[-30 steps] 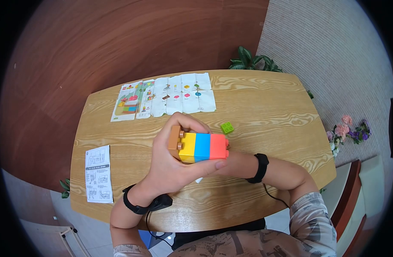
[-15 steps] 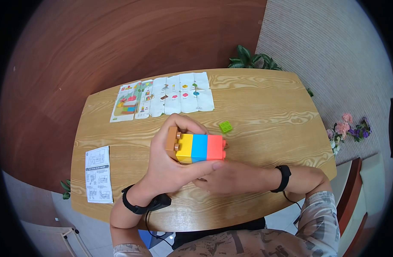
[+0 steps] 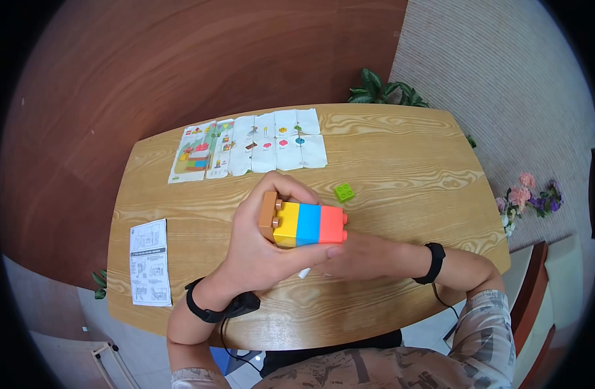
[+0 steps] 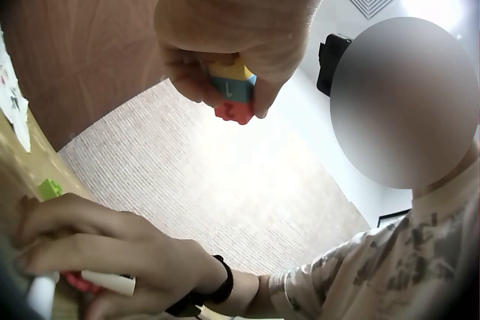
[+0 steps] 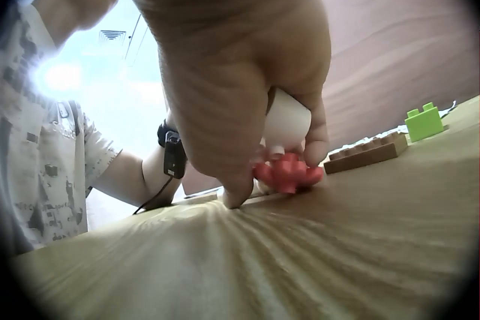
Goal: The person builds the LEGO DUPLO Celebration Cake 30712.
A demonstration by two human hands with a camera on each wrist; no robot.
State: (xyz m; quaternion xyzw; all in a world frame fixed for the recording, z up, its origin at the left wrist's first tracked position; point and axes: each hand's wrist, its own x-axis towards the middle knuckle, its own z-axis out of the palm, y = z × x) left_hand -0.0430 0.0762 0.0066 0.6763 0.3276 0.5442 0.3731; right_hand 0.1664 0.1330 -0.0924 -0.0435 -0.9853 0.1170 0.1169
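Note:
My left hand (image 3: 255, 249) grips a stack of toy bricks above the table, with a brown brick (image 3: 267, 211), a yellow brick (image 3: 286, 223), a blue brick (image 3: 308, 223) and a red brick (image 3: 331, 225) joined in a row. Numbers show on the blue and red ones in the left wrist view. Low at the tabletop, my right hand (image 3: 362, 256) is partly hidden behind the left. Its fingers are curled around a white brick (image 5: 289, 119), with a red flower-shaped piece (image 5: 291, 174) right beneath it. A white rounded piece (image 4: 43, 294) lies by those fingertips.
A green brick (image 3: 344, 192) sits beyond the hands, and a long brown studded brick (image 5: 366, 153) lies near it in the right wrist view. An unfolded picture sheet (image 3: 271, 142) is at the table's back; a printed leaflet (image 3: 150, 262) lies at left.
My right hand and forearm have drawn to the right and nearer the body since a second ago. The left hand keeps its grip on the brick stack, almost unmoved.

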